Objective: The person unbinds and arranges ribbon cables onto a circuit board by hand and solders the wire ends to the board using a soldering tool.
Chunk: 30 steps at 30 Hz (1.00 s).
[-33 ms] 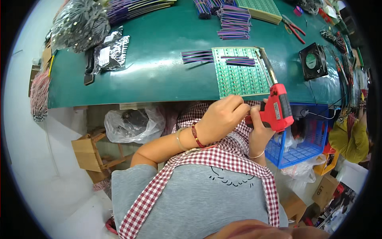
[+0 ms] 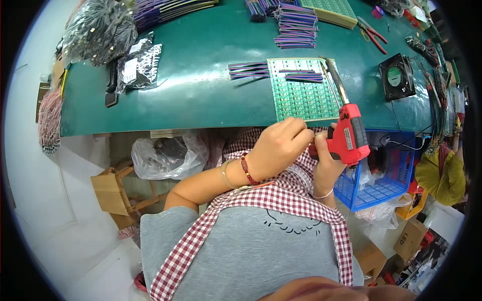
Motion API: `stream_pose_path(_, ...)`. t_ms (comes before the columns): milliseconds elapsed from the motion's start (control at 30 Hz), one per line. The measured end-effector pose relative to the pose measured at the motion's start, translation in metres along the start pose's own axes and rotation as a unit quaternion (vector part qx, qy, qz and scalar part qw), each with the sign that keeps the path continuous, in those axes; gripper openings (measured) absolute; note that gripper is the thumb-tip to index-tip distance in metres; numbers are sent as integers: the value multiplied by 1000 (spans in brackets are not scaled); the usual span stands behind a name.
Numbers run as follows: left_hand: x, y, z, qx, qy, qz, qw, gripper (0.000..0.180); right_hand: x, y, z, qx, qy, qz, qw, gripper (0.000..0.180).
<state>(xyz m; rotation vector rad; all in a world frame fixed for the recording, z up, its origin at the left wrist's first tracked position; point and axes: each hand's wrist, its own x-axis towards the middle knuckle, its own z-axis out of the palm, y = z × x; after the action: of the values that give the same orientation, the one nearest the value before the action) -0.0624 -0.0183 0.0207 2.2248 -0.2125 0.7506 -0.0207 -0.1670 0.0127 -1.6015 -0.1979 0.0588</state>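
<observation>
So the person's right hand (image 2: 325, 159) is wrapped tight around the grip of a red soldering gun (image 2: 349, 134), which sits just off the near edge of the green table (image 2: 201, 95), its long metal tip (image 2: 335, 80) angled up over the right side of the green circuit board panel (image 2: 301, 93). The left hand (image 2: 278, 145) is curled in right beside the gun's handle, fingers bunched together and pinching at something tiny by the gun's back end, can't really make out what it is. That wrist has a red bead bracelet (image 2: 246, 170) and a thin bangle on it. The circuit board panel lies flat on the table just beyond both hands, with a bunch of purple striped wire bundles (image 2: 248, 69) lying left of it and a few more on top of it. Farther back from the panel there's a bigger pile of the same wire bundles (image 2: 295, 25). To the right of the panel sits a small black fan (image 2: 396, 76), and past that, red-handled pliers (image 2: 372, 31). Way off to the left of the panel are some shiny plastic bags (image 2: 108, 35). Below the gun, under the table edge, there's a blue plastic basket (image 2: 381, 175).
</observation>
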Motion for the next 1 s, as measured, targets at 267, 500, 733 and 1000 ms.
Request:
stream_pose_path(267, 10, -21, -6, 77, 18, -40, 996, 21, 17, -5, 25, 31, -39, 73, 996, 12)
stream_pose_path(500, 14, -37, -11, 67, 25, -58, 996, 23, 25, -1, 38, 18, -30, 108, 993, 44)
stream_pose_path(733, 19, -62, -25, 87, 32, -79, 993, 16, 30, 1, 35, -8, -96, 113, 989, 44)
stream_pose_path(1000, 30, -116, -52, 135, -76, -37, 987, 15, 38, -2, -11, -3, -188, 117, 975, 17)
